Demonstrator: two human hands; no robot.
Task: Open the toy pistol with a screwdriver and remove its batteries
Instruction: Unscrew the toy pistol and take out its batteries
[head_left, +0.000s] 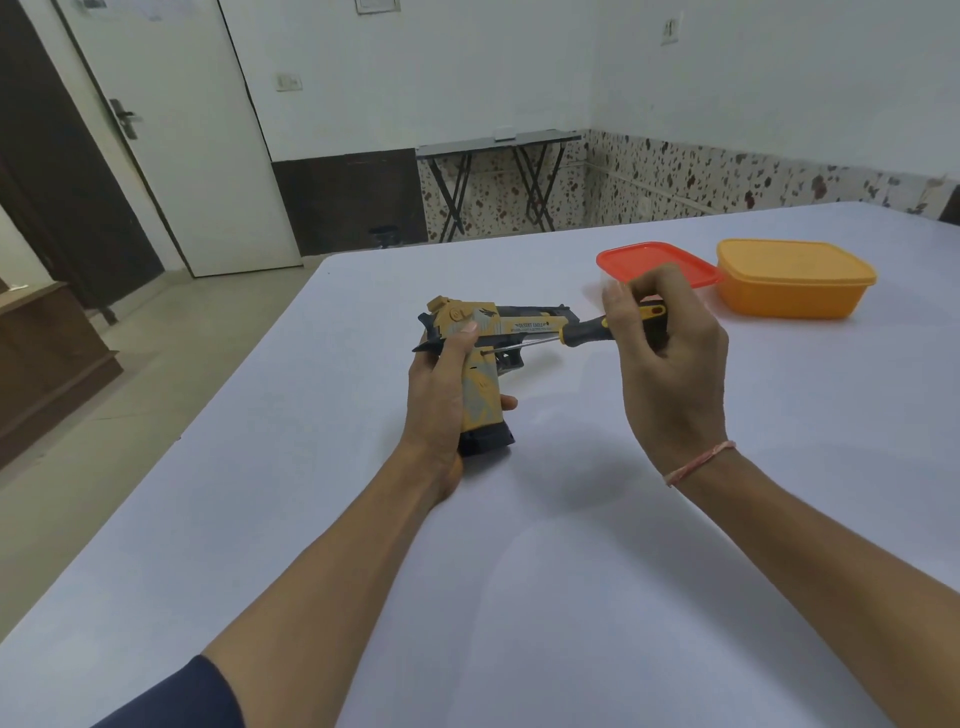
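A yellow, grey and black toy pistol (519, 325) is held above the white table (519, 597), barrel pointing right. My left hand (441, 384) grips its handle from the left, thumb on the slide. My right hand (670, 364) holds a screwdriver (597, 330) with a black and yellow handle. Its metal shaft runs left and down, and the tip sits at a small screw hole on the upper part of the pistol's grip. No batteries are visible.
An orange lidded plastic box (795, 280) stands at the far right of the table. A clear box with a red lid (654, 262) sits beside it, just behind my right hand. A folding table (498, 143) stands by the far wall.
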